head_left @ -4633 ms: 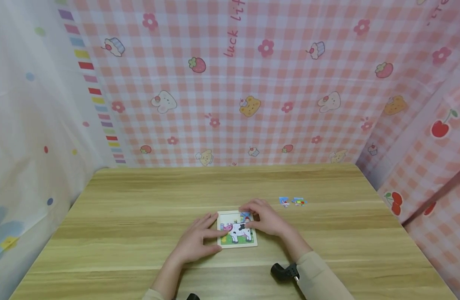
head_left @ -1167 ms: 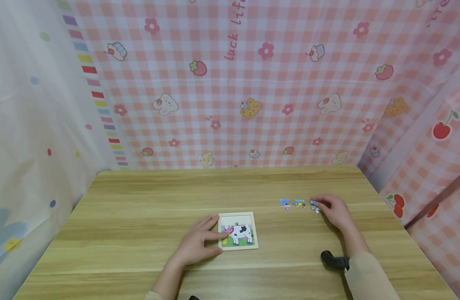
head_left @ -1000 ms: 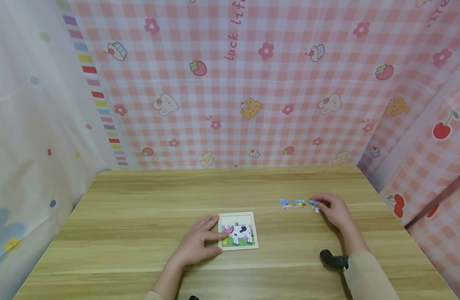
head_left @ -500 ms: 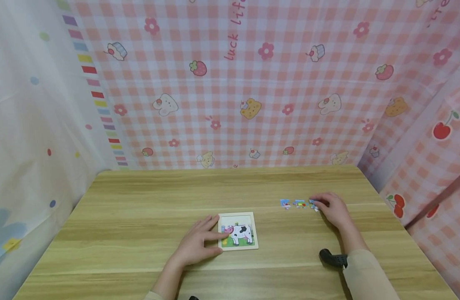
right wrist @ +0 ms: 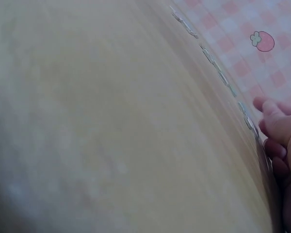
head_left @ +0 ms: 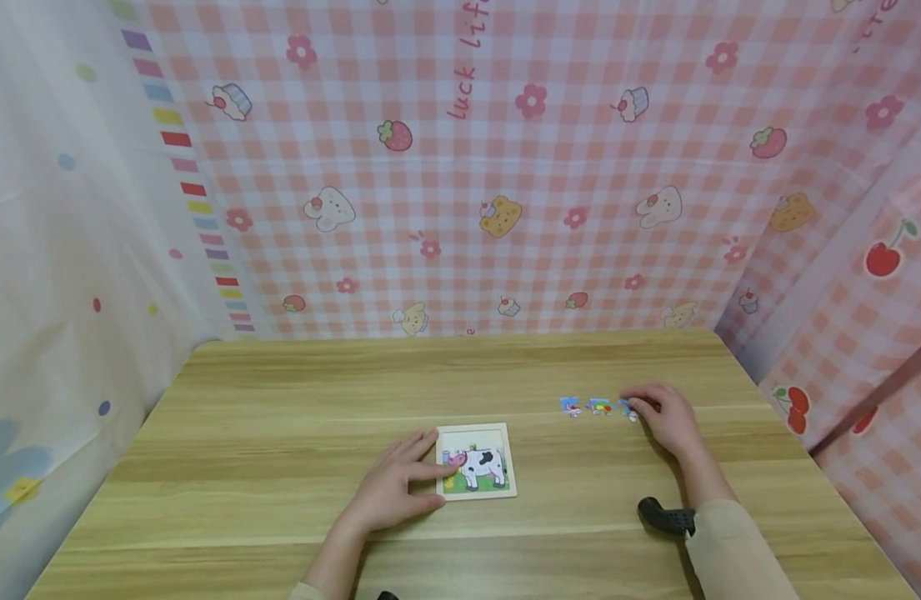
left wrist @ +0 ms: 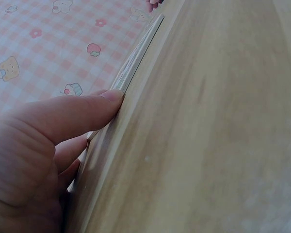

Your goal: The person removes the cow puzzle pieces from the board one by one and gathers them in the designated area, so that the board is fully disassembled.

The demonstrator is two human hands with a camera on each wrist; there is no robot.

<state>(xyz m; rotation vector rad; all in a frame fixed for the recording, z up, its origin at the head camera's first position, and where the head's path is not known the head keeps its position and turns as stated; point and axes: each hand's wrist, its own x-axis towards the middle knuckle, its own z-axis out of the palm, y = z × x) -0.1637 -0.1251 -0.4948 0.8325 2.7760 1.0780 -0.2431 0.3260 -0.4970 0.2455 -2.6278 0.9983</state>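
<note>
A small square wooden puzzle frame (head_left: 478, 498) lies flat on the table, showing a black-and-white cow over green; a pale strip without picture runs along its top. My left hand (head_left: 400, 483) rests at its left side, fingers spread and fairly straight, one fingertip on the picture. In the left wrist view the thumb (left wrist: 87, 114) touches the frame's edge. At the right, my right hand (head_left: 666, 417) pinches a blue and white puzzle piece (head_left: 628, 409) flat on the table between thumb and forefinger; the hand partly hides it. In the right wrist view that piece (right wrist: 247, 116) lies beside the fingers.
Left of the held piece lie two more puzzle pieces in a row, a blue and white one (head_left: 570, 406) and a green, yellow and red one (head_left: 600, 407). A pink checked cloth (head_left: 460, 208) hangs behind the wooden table (head_left: 317, 375).
The right hand has lifted a piece from the frame's top right and carried it right, to the end of the row. In the last second that piece slid slightly left. The left hand stays put.
</note>
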